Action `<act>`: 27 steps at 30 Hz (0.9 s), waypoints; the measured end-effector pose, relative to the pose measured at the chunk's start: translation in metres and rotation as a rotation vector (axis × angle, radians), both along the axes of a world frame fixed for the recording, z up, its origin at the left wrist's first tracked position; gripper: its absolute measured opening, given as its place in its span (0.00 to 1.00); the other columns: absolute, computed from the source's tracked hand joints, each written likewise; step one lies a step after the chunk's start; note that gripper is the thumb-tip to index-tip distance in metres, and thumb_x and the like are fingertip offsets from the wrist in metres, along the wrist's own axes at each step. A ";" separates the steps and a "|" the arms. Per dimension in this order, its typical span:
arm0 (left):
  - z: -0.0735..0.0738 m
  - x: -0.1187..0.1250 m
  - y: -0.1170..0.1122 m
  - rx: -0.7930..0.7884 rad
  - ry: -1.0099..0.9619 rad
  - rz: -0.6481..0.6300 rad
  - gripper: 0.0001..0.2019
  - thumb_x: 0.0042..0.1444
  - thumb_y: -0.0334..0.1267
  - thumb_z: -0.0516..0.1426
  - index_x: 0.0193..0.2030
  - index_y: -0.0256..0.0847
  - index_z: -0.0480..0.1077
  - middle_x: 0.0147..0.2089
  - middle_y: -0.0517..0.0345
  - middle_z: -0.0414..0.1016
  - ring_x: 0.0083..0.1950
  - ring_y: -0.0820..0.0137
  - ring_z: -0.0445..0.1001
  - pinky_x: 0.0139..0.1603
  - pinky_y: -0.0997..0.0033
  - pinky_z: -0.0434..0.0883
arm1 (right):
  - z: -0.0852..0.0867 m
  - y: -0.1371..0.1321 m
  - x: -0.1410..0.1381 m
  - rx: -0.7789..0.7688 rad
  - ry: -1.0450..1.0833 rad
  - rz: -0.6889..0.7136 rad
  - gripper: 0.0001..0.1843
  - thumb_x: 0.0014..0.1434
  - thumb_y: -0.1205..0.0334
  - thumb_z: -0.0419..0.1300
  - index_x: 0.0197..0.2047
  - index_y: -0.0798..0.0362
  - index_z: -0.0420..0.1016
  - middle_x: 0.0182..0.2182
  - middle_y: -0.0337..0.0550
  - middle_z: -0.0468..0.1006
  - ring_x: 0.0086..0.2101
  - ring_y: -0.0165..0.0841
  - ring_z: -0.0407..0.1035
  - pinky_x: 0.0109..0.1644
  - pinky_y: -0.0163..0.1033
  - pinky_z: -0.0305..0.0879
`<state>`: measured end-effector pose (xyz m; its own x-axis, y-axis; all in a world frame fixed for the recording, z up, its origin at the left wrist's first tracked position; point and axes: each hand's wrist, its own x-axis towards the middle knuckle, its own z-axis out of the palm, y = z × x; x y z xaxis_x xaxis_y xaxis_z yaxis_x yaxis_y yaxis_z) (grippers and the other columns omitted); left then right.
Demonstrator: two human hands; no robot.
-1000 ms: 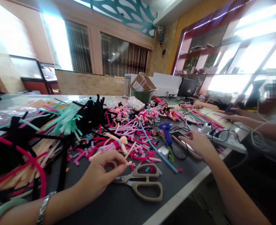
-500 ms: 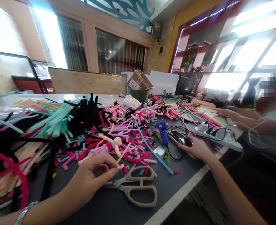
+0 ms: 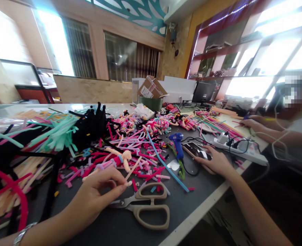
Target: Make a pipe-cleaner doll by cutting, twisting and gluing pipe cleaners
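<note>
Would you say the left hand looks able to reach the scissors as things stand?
Probably yes: the scissors lie right beside the left hand, handles uncovered, though that hand pinches a pale strip.

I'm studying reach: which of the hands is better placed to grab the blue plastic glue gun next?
Probably the right hand: it touches the dark-screened phone beside the glue gun; the left hand, farther off, pinches a thin beige fuzzy strip.

Could pass over bare tabletop between scissors and phone. Was hindered beyond by blue stem, glue gun and cable, leftward by heaped fuzzy stems, rightward by power strip.
</note>
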<state>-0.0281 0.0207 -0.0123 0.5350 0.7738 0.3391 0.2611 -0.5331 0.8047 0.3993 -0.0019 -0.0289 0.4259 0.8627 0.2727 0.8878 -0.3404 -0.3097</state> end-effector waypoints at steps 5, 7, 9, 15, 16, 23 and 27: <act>0.004 0.000 -0.001 0.026 0.039 0.001 0.06 0.55 0.37 0.56 0.29 0.40 0.72 0.29 0.59 0.72 0.32 0.71 0.71 0.32 0.78 0.69 | 0.007 -0.008 0.013 0.092 0.082 0.051 0.27 0.56 0.45 0.49 0.50 0.54 0.70 0.45 0.50 0.77 0.36 0.41 0.75 0.41 0.44 0.69; 0.004 -0.001 0.000 0.044 0.048 0.004 0.06 0.54 0.37 0.56 0.29 0.40 0.72 0.30 0.58 0.73 0.32 0.71 0.71 0.32 0.78 0.69 | 0.011 -0.013 0.015 0.117 0.099 0.097 0.23 0.57 0.46 0.47 0.43 0.51 0.74 0.46 0.47 0.77 0.40 0.41 0.74 0.45 0.43 0.68; 0.003 -0.003 0.000 0.062 0.066 -0.005 0.06 0.55 0.37 0.56 0.29 0.40 0.72 0.30 0.58 0.73 0.33 0.70 0.72 0.33 0.78 0.69 | 0.014 -0.016 0.016 0.130 0.111 0.137 0.22 0.58 0.47 0.45 0.34 0.49 0.76 0.47 0.44 0.77 0.46 0.40 0.71 0.50 0.41 0.65; 0.000 -0.006 0.001 0.083 0.101 -0.029 0.06 0.56 0.38 0.55 0.31 0.41 0.72 0.31 0.58 0.73 0.34 0.70 0.72 0.33 0.77 0.69 | 0.014 -0.019 0.012 0.127 0.130 0.176 0.26 0.59 0.46 0.44 0.20 0.49 0.72 0.49 0.39 0.76 0.47 0.41 0.70 0.49 0.40 0.64; 0.001 -0.005 0.001 0.087 0.098 -0.036 0.06 0.56 0.37 0.55 0.31 0.41 0.72 0.30 0.59 0.73 0.33 0.70 0.72 0.33 0.77 0.69 | 0.014 -0.018 0.012 0.123 0.133 0.171 0.27 0.59 0.45 0.44 0.20 0.49 0.72 0.48 0.40 0.77 0.45 0.41 0.71 0.47 0.39 0.65; 0.007 -0.002 -0.003 0.086 0.077 -0.021 0.05 0.54 0.36 0.56 0.30 0.40 0.72 0.30 0.59 0.73 0.33 0.71 0.72 0.33 0.78 0.69 | 0.015 -0.022 0.012 0.106 0.178 0.099 0.29 0.59 0.46 0.41 0.18 0.50 0.71 0.36 0.42 0.81 0.28 0.35 0.72 0.34 0.38 0.66; 0.006 -0.003 -0.003 0.086 0.064 -0.027 0.06 0.55 0.36 0.56 0.30 0.40 0.72 0.30 0.58 0.72 0.33 0.71 0.71 0.34 0.77 0.69 | 0.018 -0.024 0.008 0.120 0.172 0.099 0.28 0.58 0.47 0.41 0.17 0.50 0.70 0.43 0.40 0.79 0.32 0.36 0.73 0.35 0.38 0.66</act>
